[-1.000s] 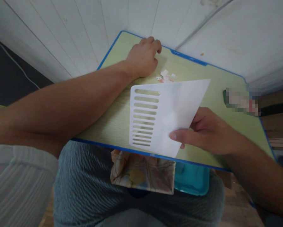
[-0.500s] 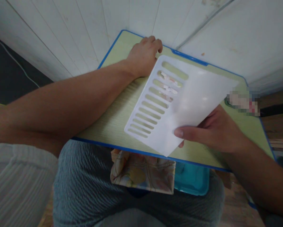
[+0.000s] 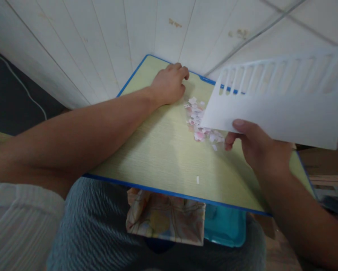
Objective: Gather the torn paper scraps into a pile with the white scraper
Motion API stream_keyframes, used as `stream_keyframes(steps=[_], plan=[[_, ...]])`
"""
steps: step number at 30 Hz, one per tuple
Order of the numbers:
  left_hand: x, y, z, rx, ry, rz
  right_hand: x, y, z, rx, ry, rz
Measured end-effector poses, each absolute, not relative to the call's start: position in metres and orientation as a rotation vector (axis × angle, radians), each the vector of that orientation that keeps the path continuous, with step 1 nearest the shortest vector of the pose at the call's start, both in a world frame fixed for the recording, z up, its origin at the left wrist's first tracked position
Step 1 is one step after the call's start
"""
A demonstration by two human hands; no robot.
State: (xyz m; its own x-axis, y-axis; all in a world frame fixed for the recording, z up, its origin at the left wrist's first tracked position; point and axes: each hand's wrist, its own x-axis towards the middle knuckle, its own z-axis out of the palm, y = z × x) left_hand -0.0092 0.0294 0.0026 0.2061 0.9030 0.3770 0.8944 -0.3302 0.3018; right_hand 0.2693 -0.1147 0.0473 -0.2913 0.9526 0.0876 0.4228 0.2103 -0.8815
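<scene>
My right hand (image 3: 259,146) pinches a white slotted plastic sheet (image 3: 282,116) by its lower edge, thumb on the near face. The sheet is tilted up above the right part of the table, its row of long slots along the top. Just left of it, partly behind its corner, lies a loose pile of torn paper scraps (image 3: 195,114), white and pinkish. My left hand (image 3: 170,83) rests on the far part of the tabletop (image 3: 152,150), fingers loosely bent and apart, with nothing visible in it. The pile lies close to its right.
A small white paper strip (image 3: 198,180) lies nearer the front edge. Below the blue-rimmed table, a patterned cloth item (image 3: 169,220) and a turquoise plastic tray (image 3: 227,226) are at my lap. A white plank wall (image 3: 106,41) with a grey cable (image 3: 242,43) stands behind.
My right hand has turned the slotted sheet and swung it up to the right, uncovering the paper scraps. My left hand stays at about the same place on the table.
</scene>
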Motion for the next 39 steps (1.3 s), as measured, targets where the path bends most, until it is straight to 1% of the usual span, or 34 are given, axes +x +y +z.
stream_keyframes(steps=[4, 11, 14, 18, 20, 24, 28, 31, 36, 39], plan=[[-0.014, 0.033, 0.000, 2.433, 1.729, 0.794, 0.263, -0.113, 0.034, -1.353, -1.747, 0.868], [-0.016, 0.036, -0.003, 2.374, 1.704, 0.803, 0.262, -0.109, 0.026, -1.489, -1.973, 0.753], [-0.012, 0.031, 0.002, 2.380, 1.754, 0.745, 0.263, -0.112, 0.030, -1.477, -1.979, 0.807], [-0.012, 0.032, 0.002, 2.380, 1.761, 0.739, 0.263, -0.119, 0.041, -1.367, -2.006, 1.077], [-0.014, 0.036, -0.002, 2.380, 1.736, 0.766, 0.266, -0.118, 0.044, -1.281, -1.987, 1.134], [-0.018, 0.045, -0.010, 2.401, 1.706, 0.828, 0.272, -0.106, 0.044, -1.206, -1.797, 0.963], [-0.019, 0.047, -0.014, 2.456, 1.688, 0.906, 0.273, -0.096, 0.038, -1.317, -1.810, 0.823], [-0.020, 0.047, -0.015, 2.500, 1.690, 0.906, 0.271, -0.096, 0.033, -1.378, -1.851, 0.818], [-0.020, 0.046, -0.013, 2.439, 1.704, 0.853, 0.267, -0.102, 0.032, -1.330, -1.884, 0.937], [-0.020, 0.044, -0.010, 2.429, 1.703, 0.818, 0.267, -0.103, 0.036, -1.347, -1.880, 0.915]])
